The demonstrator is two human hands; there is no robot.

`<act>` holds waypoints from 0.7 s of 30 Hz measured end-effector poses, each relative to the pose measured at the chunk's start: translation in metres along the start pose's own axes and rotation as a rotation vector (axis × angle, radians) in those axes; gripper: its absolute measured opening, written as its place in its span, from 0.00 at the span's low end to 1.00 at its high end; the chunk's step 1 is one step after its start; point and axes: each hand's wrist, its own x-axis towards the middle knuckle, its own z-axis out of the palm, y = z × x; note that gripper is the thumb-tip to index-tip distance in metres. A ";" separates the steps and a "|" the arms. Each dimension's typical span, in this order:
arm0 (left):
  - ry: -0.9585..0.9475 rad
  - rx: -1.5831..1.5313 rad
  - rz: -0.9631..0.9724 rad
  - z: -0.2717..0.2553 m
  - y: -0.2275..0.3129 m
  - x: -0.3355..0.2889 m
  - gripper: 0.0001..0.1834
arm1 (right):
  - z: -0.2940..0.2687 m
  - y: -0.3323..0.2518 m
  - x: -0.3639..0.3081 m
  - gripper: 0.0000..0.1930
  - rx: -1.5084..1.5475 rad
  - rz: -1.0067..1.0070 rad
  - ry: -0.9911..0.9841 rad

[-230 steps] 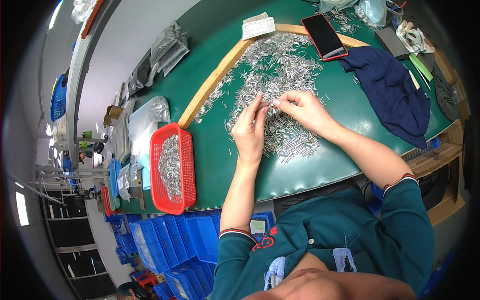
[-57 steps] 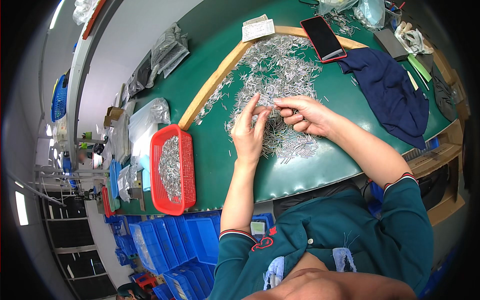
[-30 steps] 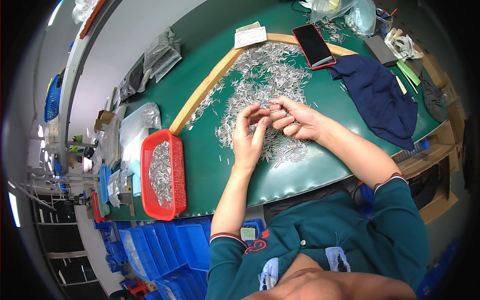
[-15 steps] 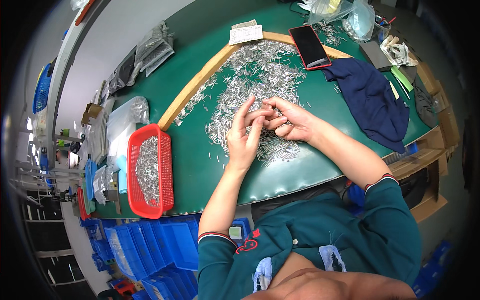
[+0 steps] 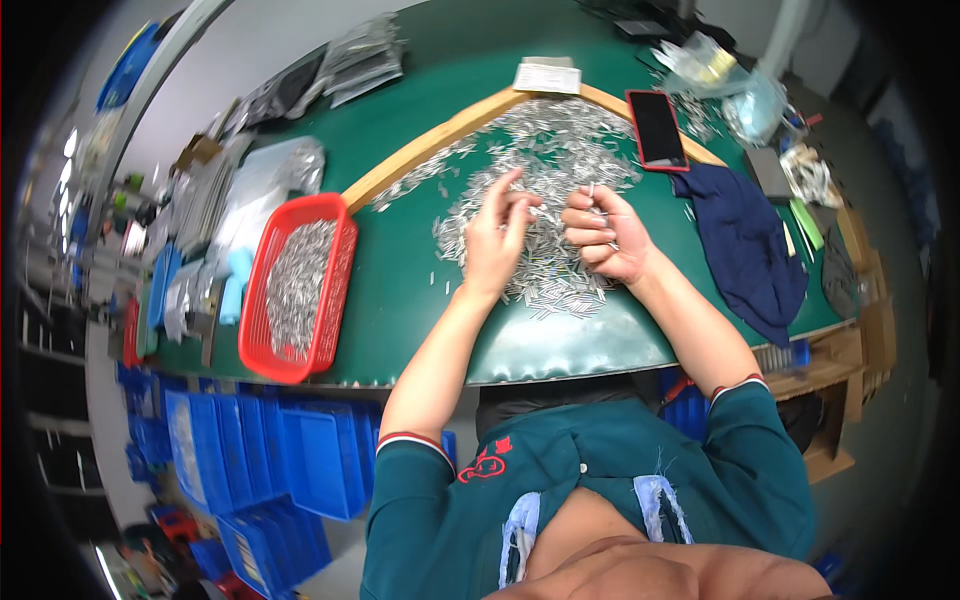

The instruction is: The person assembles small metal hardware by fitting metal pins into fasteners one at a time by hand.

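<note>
My two forearms rise from the lower edge of the frame and lean toward each other, wrists apart, over the green tabletop (image 5: 405, 275). My left hand (image 5: 492, 240), near the centre of the frame, is half open: the forefinger points up, the other fingers bend toward the right, and the thumb stands close to them. Whether anything sits between those fingertips, I cannot tell. My right hand (image 5: 618, 238), just right of centre, is turned with its curled fingers toward me, the thumb and forefinger drawn together at the top. A small pale sliver shows there, too blurred for me to say if it is a pin in my grip. A gap parts the two hands.

The heap of short metal pins (image 5: 560, 292) spreads beneath and between my hands, from the middle up to the upper centre. A wooden strip (image 5: 440, 138) slants along its upper left side, its top end by a white paper slip (image 5: 548, 77). A red-edged smartphone (image 5: 656, 130) and a navy cloth (image 5: 745, 250) lie to the right. At the left, a red plastic basket (image 5: 340, 275) holds more pins.
</note>
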 end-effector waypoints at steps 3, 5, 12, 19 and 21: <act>-0.015 0.216 0.041 -0.002 0.000 0.003 0.16 | -0.007 -0.003 -0.002 0.11 -0.068 -0.069 0.068; 0.011 0.256 0.066 -0.006 -0.008 0.004 0.14 | -0.010 -0.008 -0.004 0.09 -0.115 -0.108 0.109; 0.103 0.462 0.131 -0.015 -0.022 0.010 0.11 | -0.002 -0.029 0.013 0.06 -0.288 -0.133 0.436; -0.035 0.561 -0.025 -0.017 -0.023 0.011 0.07 | 0.059 -0.006 0.116 0.06 -0.004 -0.138 0.301; -0.081 0.423 -0.181 -0.015 -0.021 0.014 0.07 | 0.056 0.023 0.150 0.05 0.081 -0.018 0.364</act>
